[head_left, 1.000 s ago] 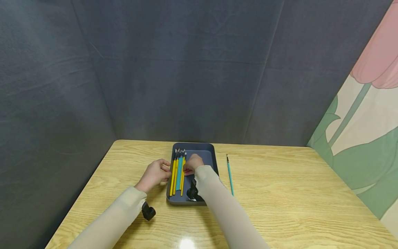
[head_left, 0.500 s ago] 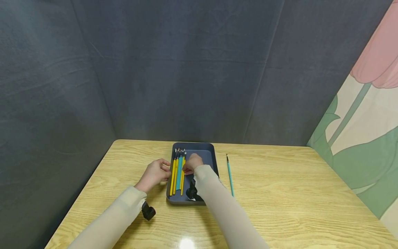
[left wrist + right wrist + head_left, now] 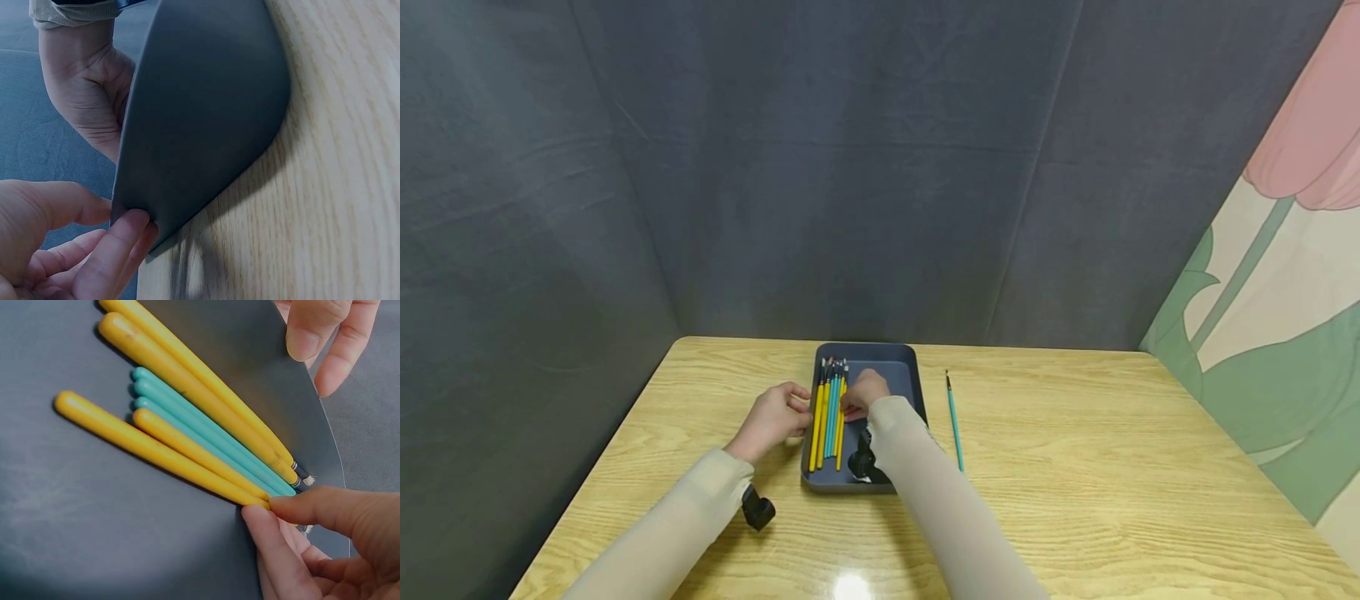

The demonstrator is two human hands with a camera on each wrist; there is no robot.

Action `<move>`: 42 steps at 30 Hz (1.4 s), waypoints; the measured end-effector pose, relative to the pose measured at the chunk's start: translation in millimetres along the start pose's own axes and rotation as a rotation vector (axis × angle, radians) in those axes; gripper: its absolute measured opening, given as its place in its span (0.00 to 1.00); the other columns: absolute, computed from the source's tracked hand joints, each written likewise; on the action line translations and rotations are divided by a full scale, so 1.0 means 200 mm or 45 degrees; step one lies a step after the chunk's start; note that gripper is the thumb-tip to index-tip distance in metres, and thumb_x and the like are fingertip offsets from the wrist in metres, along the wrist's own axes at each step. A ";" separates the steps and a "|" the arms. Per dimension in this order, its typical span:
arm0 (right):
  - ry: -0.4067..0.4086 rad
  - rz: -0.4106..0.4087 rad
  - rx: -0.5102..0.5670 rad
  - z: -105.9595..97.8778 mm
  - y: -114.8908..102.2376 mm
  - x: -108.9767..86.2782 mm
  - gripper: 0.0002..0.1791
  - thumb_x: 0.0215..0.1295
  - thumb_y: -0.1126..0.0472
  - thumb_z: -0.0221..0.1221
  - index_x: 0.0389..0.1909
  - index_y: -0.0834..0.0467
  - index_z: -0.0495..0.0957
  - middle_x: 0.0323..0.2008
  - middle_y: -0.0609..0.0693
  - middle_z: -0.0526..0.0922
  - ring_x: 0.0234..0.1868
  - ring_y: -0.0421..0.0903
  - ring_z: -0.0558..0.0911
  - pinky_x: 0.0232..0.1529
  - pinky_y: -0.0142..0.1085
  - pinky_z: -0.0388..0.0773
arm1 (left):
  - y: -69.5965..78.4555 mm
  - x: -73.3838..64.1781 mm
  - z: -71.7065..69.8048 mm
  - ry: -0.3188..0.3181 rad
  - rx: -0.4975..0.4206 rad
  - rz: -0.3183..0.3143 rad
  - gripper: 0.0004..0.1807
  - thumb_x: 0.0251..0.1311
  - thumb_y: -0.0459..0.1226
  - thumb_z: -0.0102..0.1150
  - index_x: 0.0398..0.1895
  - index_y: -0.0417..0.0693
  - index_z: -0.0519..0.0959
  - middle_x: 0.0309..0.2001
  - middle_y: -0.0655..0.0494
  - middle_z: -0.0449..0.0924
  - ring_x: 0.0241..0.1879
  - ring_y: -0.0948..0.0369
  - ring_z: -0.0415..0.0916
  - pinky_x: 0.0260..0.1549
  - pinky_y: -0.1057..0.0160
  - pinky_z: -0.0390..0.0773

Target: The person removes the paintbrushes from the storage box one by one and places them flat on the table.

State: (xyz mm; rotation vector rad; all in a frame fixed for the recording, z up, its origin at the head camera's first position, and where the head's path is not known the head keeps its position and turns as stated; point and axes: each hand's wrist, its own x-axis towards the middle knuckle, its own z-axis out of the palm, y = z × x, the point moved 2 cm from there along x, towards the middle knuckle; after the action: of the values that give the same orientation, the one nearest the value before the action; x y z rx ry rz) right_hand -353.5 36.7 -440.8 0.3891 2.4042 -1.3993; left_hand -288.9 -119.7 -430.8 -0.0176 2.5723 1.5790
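Seven paintbrushes (image 3: 200, 399), four yellow-handled, three teal-handled, lie side by side along left side of dark grey tray (image 3: 895, 379), bristles pointing away from you. Your right hand (image 3: 867, 393) pinches rightmost yellow paintbrush (image 3: 150, 448) toward bristle end; your left hand (image 3: 775, 417) pinches tray's left rim. Lone teal paintbrush (image 3: 955, 421) lies right of tray on wood-grain table (image 3: 1112, 467), dark fabric (image 3: 850, 167) behind.

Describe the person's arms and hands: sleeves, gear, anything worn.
Long, plain cream sleeves, left and right, reaching the wrists. A small black gadget sits at each cuff: left one, right one. Left hand and right hand are bare: no gloves, no rings visible.
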 end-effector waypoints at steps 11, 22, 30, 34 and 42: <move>-0.062 -0.034 0.054 -0.03 0.00 -0.02 0.06 0.53 0.75 0.63 0.32 0.70 0.78 0.22 0.58 0.80 0.20 0.47 0.82 0.28 0.39 0.87 | -0.01 0.00 0.00 0.005 -0.010 0.017 0.19 0.52 0.24 0.59 0.50 0.34 0.75 0.40 0.41 0.80 0.30 0.58 0.81 0.31 0.61 0.86; -0.137 -0.076 0.119 -0.12 -0.02 -0.11 0.10 0.55 0.75 0.62 0.39 0.74 0.80 0.26 0.57 0.80 0.22 0.44 0.80 0.37 0.38 0.87 | 0.00 0.00 0.01 0.004 -0.001 0.013 0.19 0.52 0.25 0.60 0.50 0.35 0.75 0.40 0.42 0.80 0.30 0.58 0.80 0.31 0.61 0.86; -0.242 -0.160 0.158 -0.16 -0.06 -0.14 0.12 0.59 0.75 0.59 0.44 0.73 0.80 0.30 0.56 0.82 0.25 0.44 0.80 0.40 0.39 0.86 | 0.00 0.01 0.01 0.005 0.004 0.016 0.19 0.51 0.25 0.60 0.50 0.35 0.76 0.39 0.42 0.80 0.30 0.59 0.80 0.31 0.62 0.86; -0.274 -0.162 0.180 -0.19 -0.07 -0.15 0.14 0.60 0.75 0.58 0.48 0.73 0.78 0.32 0.57 0.82 0.26 0.43 0.81 0.46 0.42 0.85 | 0.00 0.00 0.01 0.003 0.004 0.009 0.19 0.52 0.25 0.60 0.50 0.36 0.76 0.40 0.42 0.80 0.30 0.58 0.80 0.31 0.62 0.86; -0.289 -0.164 0.229 -0.29 -0.09 -0.17 0.17 0.61 0.73 0.60 0.52 0.72 0.76 0.38 0.60 0.83 0.26 0.43 0.83 0.55 0.47 0.79 | 0.00 -0.01 0.00 -0.002 0.003 0.012 0.19 0.53 0.26 0.60 0.51 0.36 0.75 0.41 0.42 0.79 0.31 0.57 0.81 0.33 0.61 0.86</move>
State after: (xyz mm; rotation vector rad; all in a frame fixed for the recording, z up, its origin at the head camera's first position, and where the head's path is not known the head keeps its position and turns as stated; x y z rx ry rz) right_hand -337.6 75.9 -385.4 0.1107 2.1620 -1.6268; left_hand -287.8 -119.6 -430.4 -0.0040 2.5770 1.5787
